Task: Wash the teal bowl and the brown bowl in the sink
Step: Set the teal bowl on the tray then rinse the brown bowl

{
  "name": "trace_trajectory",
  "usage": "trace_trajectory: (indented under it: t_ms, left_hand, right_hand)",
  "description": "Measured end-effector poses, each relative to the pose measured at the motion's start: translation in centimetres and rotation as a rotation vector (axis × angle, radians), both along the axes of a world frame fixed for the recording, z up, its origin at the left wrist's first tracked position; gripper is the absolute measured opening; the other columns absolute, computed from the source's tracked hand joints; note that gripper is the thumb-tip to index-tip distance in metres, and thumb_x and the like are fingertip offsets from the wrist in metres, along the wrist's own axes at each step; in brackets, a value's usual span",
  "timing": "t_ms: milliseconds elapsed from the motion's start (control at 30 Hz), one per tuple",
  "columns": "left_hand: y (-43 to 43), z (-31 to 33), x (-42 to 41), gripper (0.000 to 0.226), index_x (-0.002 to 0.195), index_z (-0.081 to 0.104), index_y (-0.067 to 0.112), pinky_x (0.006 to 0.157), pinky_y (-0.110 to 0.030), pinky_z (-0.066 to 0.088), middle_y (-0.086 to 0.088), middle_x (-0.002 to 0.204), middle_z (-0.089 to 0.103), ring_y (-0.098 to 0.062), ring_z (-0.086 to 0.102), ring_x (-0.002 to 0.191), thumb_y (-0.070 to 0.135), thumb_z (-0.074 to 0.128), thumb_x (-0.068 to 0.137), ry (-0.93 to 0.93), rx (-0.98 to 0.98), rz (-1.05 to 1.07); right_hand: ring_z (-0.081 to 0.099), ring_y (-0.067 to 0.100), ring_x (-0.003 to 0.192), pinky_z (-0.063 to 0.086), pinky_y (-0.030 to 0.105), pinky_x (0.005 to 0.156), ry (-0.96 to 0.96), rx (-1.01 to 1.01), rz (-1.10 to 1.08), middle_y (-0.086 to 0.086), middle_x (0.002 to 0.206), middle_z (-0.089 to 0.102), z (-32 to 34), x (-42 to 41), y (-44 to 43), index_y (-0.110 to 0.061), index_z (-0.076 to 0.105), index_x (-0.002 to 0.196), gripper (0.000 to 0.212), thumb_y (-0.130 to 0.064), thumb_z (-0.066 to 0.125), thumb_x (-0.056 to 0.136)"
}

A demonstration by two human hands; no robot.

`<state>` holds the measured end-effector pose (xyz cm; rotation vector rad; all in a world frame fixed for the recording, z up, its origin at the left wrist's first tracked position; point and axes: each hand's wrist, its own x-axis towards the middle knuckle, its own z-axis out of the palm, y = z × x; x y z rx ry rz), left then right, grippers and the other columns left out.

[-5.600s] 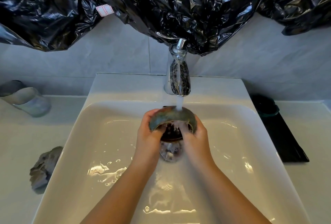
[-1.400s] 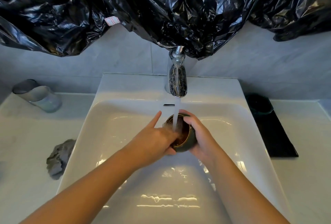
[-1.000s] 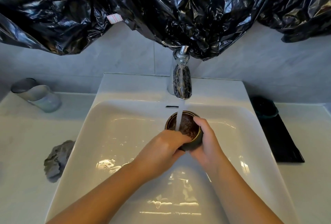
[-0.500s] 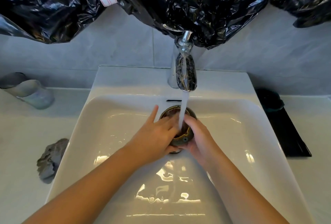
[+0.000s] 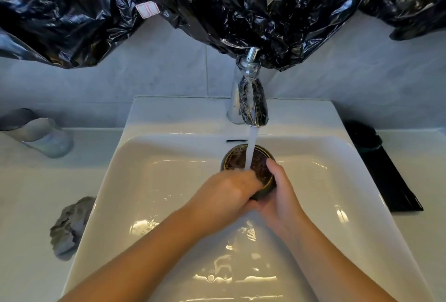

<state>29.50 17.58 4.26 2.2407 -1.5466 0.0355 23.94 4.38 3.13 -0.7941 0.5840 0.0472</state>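
right hand point(image 5: 280, 195) grips brown bowl point(image 5: 260, 166) — left hand point(image 5: 226, 189) curled inside

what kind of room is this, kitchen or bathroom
Probably a bathroom: a white rectangular washbasin with a single chrome tap, a glass tumbler beside it, and grey wall tiles behind.

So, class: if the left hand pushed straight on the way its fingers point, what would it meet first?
The brown bowl: the left hand reaches into it, so probably its inner wall, under the water stream. Depth is unclear.
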Motion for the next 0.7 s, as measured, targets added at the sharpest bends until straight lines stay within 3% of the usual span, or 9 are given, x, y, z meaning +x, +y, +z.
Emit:
trace_trajectory:
  t_ms: [100, 167, 233, 333, 400, 500, 567, 633, 700]
  left_hand:
    - [1.3, -0.5, 0.7, 0.021, 0.096, 0.064, 0.022, 0.103, -0.051, 0.040, 0.004, 0.091, 0.064, -0.019, 0.064, 0.087, 0.032, 0.068, 0.079, -0.251, 0.074, -0.006]
    - [2.3, -0.2, 1.5, 0.039, 0.107, 0.063, 0.022, 0.110, -0.062, 0.023, 0.004, 0.105, 0.065, -0.017, 0.063, 0.104, 0.050, 0.055, 0.081, -0.374, 0.209, 0.055]
    - [2.5, 0.3, 1.5, 0.058, 0.129, 0.051, 0.022, 0.111, -0.065, 0.016, 0.002, 0.127, 0.059, -0.018, 0.053, 0.123, 0.055, 0.044, 0.082, -0.301, 0.349, 0.100]
    - [1.6, 0.1, 0.3, 0.061, 0.140, 0.035, 0.030, 0.111, -0.068, 0.003, 0.005, 0.145, 0.045, -0.017, 0.035, 0.138, 0.039, 0.059, 0.084, -0.094, 0.313, 0.077]
    - [1.4, -0.2, -0.4, 0.062, 0.137, 0.040, 0.033, 0.113, -0.064, 0.003, 0.012, 0.139, 0.051, -0.014, 0.042, 0.133, 0.025, 0.068, 0.082, -0.030, 0.179, 0.078]
    - [0.9, -0.6, -1.1, 0.046, 0.113, 0.064, 0.023, 0.115, -0.042, 0.027, 0.007, 0.099, 0.071, -0.017, 0.064, 0.097, 0.009, 0.070, 0.070, -0.032, -0.055, 0.155]
    - [0.5, -0.6, -1.5, 0.028, 0.090, 0.069, 0.016, 0.100, -0.028, 0.037, 0.002, 0.076, 0.065, -0.020, 0.061, 0.075, 0.009, 0.072, 0.063, -0.052, -0.140, 0.185]
    - [0.4, -0.6, -1.7, 0.018, 0.083, 0.068, 0.020, 0.092, -0.030, 0.037, 0.005, 0.072, 0.059, -0.018, 0.059, 0.071, 0.019, 0.074, 0.066, -0.108, -0.130, 0.216]
    - [0.8, -0.6, -1.7, 0.020, 0.081, 0.065, 0.024, 0.098, -0.042, 0.032, 0.009, 0.075, 0.059, -0.015, 0.061, 0.076, 0.034, 0.076, 0.068, -0.203, -0.058, 0.267]
  right_hand:
    - [0.073, 0.025, 0.095, 0.059, 0.041, 0.081, -0.005, -0.092, -0.009, 0.017, 0.111, 0.074, -0.1, 0.2, -0.5, -0.006, 0.068, 0.119, 0.038, -0.029, 0.044, 0.101]
    - [0.073, 0.024, 0.096, 0.061, 0.041, 0.077, 0.018, -0.148, 0.000, 0.015, 0.109, 0.075, -0.1, 0.4, -0.3, -0.009, 0.068, 0.117, 0.034, -0.029, 0.045, 0.101]
    - [0.072, 0.026, 0.100, 0.060, 0.042, 0.076, 0.030, -0.198, 0.017, 0.014, 0.111, 0.074, -0.1, 0.5, 0.2, -0.012, 0.067, 0.118, 0.031, -0.028, 0.048, 0.100]
    - [0.072, 0.026, 0.102, 0.059, 0.038, 0.073, 0.017, -0.280, 0.030, 0.016, 0.112, 0.073, -0.1, 0.4, 0.3, -0.012, 0.068, 0.119, 0.031, -0.027, 0.049, 0.100]
    - [0.072, 0.025, 0.099, 0.059, 0.033, 0.069, 0.006, -0.274, 0.018, 0.016, 0.111, 0.074, 0.0, 0.4, 0.0, -0.010, 0.069, 0.118, 0.032, -0.026, 0.048, 0.100]
    - [0.071, 0.028, 0.101, 0.059, 0.033, 0.068, -0.041, -0.180, -0.029, 0.018, 0.115, 0.072, 0.0, 0.4, -0.3, -0.008, 0.064, 0.124, 0.032, -0.024, 0.050, 0.099]
    - [0.068, 0.034, 0.102, 0.057, 0.038, 0.067, -0.100, -0.121, -0.039, 0.023, 0.119, 0.068, -0.1, 0.3, -0.1, -0.007, 0.060, 0.127, 0.040, -0.025, 0.057, 0.091]
    - [0.067, 0.037, 0.102, 0.055, 0.044, 0.076, -0.126, -0.129, -0.043, 0.025, 0.118, 0.068, -0.1, 0.3, 0.1, -0.009, 0.060, 0.125, 0.041, -0.026, 0.056, 0.088]
    - [0.069, 0.034, 0.100, 0.054, 0.045, 0.083, -0.107, -0.166, -0.052, 0.024, 0.115, 0.069, 0.0, 0.3, 0.0, -0.009, 0.063, 0.120, 0.030, -0.021, 0.051, 0.096]
